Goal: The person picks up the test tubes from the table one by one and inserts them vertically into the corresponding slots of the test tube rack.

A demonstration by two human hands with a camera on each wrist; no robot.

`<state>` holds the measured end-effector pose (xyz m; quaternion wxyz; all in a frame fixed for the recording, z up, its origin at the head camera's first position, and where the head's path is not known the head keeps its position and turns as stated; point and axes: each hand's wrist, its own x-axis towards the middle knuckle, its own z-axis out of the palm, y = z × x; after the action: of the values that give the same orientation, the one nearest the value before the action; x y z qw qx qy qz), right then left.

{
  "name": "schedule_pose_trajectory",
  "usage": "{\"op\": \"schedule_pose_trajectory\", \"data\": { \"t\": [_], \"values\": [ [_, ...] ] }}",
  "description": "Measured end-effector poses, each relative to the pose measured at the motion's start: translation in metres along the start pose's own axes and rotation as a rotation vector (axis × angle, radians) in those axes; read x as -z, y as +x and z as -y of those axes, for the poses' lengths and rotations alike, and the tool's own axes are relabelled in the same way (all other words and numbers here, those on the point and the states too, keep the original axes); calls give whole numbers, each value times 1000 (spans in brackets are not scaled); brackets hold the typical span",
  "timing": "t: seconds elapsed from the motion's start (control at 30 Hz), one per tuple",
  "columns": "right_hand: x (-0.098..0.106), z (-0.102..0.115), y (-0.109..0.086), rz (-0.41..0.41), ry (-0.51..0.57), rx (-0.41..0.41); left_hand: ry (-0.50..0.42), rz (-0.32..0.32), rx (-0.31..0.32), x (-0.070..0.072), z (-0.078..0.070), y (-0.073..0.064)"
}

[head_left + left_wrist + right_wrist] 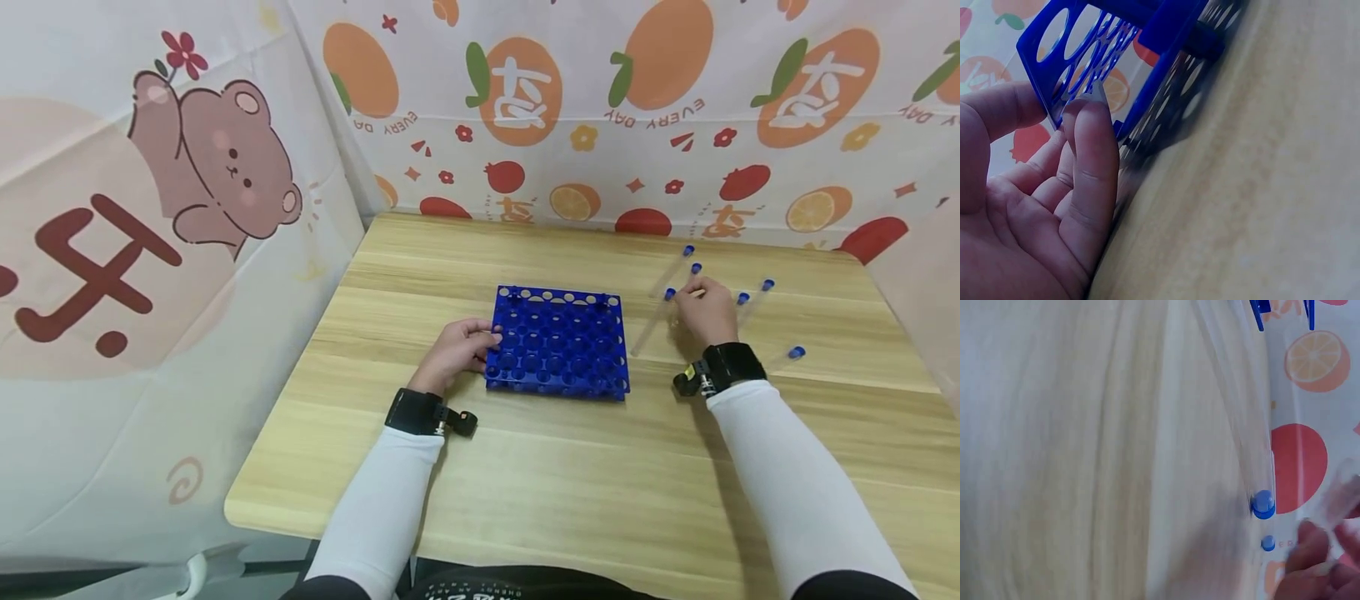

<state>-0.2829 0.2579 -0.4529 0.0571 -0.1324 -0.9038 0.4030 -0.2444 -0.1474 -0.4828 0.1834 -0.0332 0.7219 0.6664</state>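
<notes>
A blue test tube rack (557, 342) with rows of round holes stands on the table. My left hand (459, 348) grips its left edge; in the left wrist view the thumb and fingers of the left hand (1047, 181) pinch the rack's end panel (1079, 56). To the right of the rack, my right hand (708, 312) has its fingertips together at a clear test tube with a blue cap (696, 268). The right wrist view shows a blurred clear tube (1341, 494) at these fingers. Another capped test tube (651, 327) lies between the rack and this hand.
Further blue-capped tubes lie around the right hand: one behind it (671, 273), one to its right (755, 302) and one near the right forearm (786, 358). A fruit-print cloth (525, 167) hangs along the table's far edge. Each wrist wears a camera on a black band.
</notes>
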Motion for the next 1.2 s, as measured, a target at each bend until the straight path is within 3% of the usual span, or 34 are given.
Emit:
{"op": "schedule_pose_trajectory", "data": {
  "t": [0.1,0.2,0.37,0.5,0.77,0.97,1.2],
  "values": [
    [-4,6,-1,-99,66,16,-3,-2,2,1,0,-1],
    [-7,16,1,-126,154,61,-3,-8,1,1,0,-2],
    [-11,49,2,0,392,144,-11,-15,-11,1,-1,-2],
    [-10,83,-9,118,488,184,-10,-14,-11,1,-1,-2],
    [-18,137,-35,271,446,305,-5,-12,-9,1,-2,-2],
    [-49,147,-26,331,402,317,10,-6,-3,2,-1,-2],
    [-77,164,-27,341,280,465,11,-9,-6,-1,-2,-4]
  ]
}}
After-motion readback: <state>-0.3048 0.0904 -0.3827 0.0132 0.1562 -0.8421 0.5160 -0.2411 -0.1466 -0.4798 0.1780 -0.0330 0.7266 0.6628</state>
